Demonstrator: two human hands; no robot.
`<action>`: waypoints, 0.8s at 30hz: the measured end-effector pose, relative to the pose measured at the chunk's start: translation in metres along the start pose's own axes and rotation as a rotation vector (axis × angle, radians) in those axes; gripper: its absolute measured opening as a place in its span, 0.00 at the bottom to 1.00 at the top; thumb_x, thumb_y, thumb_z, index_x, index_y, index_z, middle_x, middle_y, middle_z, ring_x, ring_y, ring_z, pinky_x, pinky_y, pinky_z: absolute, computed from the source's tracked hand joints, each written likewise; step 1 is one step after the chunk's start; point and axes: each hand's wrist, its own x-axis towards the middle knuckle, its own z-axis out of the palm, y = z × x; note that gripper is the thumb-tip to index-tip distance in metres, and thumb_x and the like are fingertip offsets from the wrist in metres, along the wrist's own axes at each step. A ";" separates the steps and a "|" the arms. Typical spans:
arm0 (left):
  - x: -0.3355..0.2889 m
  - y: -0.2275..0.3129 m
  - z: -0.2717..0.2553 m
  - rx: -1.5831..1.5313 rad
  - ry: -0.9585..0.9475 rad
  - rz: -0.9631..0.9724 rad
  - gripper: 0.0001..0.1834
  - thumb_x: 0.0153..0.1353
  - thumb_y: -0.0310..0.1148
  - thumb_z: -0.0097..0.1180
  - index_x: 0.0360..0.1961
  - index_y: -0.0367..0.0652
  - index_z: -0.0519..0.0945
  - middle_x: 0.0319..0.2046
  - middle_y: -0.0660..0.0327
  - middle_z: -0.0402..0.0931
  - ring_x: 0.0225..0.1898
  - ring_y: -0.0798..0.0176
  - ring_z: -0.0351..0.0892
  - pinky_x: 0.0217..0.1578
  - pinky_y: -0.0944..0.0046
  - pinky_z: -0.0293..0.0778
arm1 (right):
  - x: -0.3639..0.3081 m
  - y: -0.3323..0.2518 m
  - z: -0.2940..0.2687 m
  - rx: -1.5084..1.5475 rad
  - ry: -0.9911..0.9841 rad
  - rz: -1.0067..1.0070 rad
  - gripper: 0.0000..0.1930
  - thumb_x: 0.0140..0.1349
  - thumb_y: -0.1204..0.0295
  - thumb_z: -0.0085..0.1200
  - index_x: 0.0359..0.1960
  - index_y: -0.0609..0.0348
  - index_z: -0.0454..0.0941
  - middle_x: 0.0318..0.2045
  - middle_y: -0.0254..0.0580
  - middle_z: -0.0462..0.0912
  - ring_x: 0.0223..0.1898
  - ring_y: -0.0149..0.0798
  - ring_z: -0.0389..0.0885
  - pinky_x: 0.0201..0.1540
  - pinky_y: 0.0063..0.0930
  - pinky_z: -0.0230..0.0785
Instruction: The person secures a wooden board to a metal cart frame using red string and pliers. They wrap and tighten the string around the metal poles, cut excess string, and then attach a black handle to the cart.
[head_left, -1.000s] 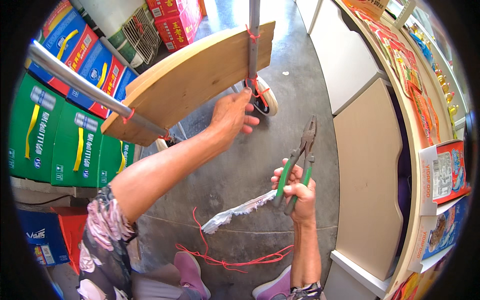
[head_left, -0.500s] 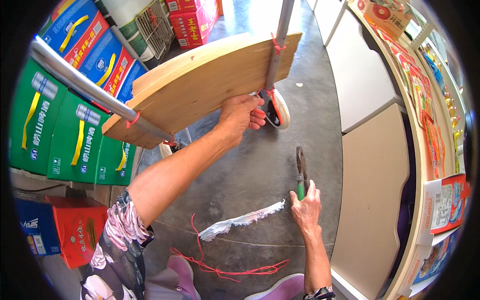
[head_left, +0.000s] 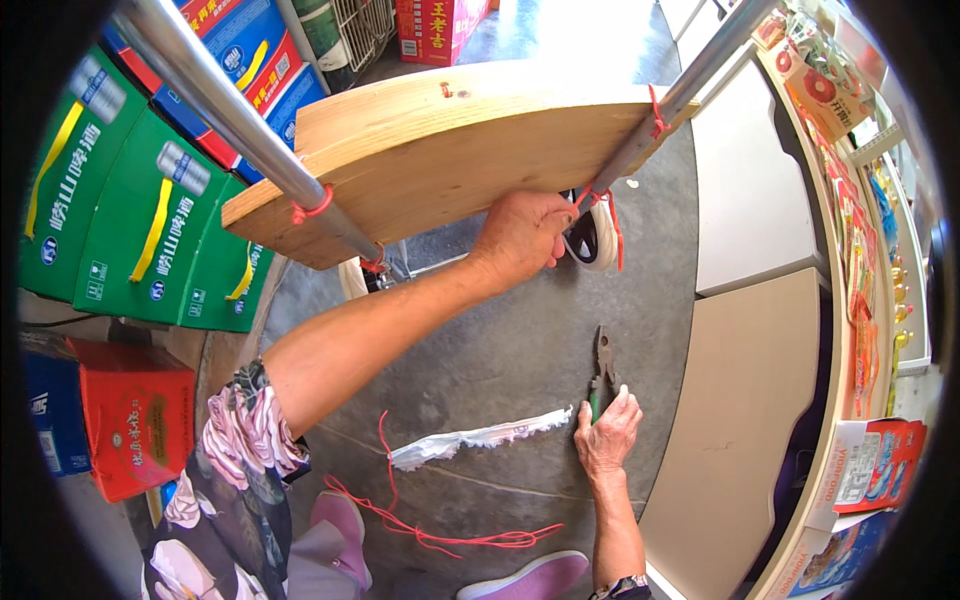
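A wooden board [head_left: 440, 185] is tied across two metal poles, the left pole [head_left: 245, 125] and the right pole [head_left: 650, 130], with red string. My left hand [head_left: 520, 235] is closed at the foot of the right pole, its fingertips pinched on the red string [head_left: 580, 197] there. A loose end hangs over a black-and-white wheel [head_left: 597, 240]. Lower right, my right hand [head_left: 608, 437] grips the green handles of pliers [head_left: 604, 360]. The pliers' jaws point away from me, apart from the string.
On the floor lie a torn white strip [head_left: 480, 440] and a loose bundle of red string [head_left: 450, 537], near my pink shoes [head_left: 530, 577]. Green cartons [head_left: 130, 220] and a red box [head_left: 140, 420] stand at left. Pale cabinets [head_left: 740, 400] and a shelf of packets line the right.
The board and poles now appear further right and closer. My left hand stays at the knot, and a string end now hangs down over the wheel. The pliers remain in my right hand.
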 end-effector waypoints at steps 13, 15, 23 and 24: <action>-0.030 0.005 -0.003 0.481 -0.214 0.209 0.11 0.62 0.30 0.48 0.41 0.37 0.78 0.18 0.63 0.72 0.21 0.70 0.72 0.22 0.67 0.70 | 0.099 -0.057 -0.074 0.750 0.411 -0.161 0.19 0.56 0.85 0.50 0.52 0.66 0.70 0.41 0.51 0.76 0.40 0.47 0.76 0.40 0.33 0.73; -0.046 0.019 -0.002 0.672 -0.211 0.349 0.10 0.61 0.28 0.51 0.41 0.37 0.78 0.20 0.62 0.74 0.21 0.68 0.73 0.23 0.67 0.71 | 0.119 -0.071 -0.083 0.771 0.520 -0.313 0.20 0.54 0.84 0.53 0.51 0.65 0.71 0.39 0.49 0.77 0.39 0.47 0.77 0.39 0.35 0.73; -0.072 0.108 0.007 1.170 0.142 1.060 0.40 0.47 0.36 0.68 0.58 0.33 0.61 0.58 0.44 0.60 0.59 0.46 0.61 0.56 0.52 0.61 | 0.128 -0.076 -0.108 0.868 0.564 -0.409 0.10 0.49 0.80 0.54 0.35 0.59 0.78 0.32 0.45 0.78 0.34 0.44 0.77 0.34 0.31 0.71; -0.061 0.116 0.013 1.215 0.172 1.051 0.48 0.44 0.47 0.69 0.59 0.31 0.58 0.53 0.44 0.68 0.55 0.45 0.68 0.53 0.54 0.66 | 0.127 -0.076 -0.108 1.003 0.567 -0.365 0.07 0.52 0.78 0.53 0.33 0.60 0.78 0.30 0.45 0.78 0.34 0.44 0.77 0.34 0.33 0.70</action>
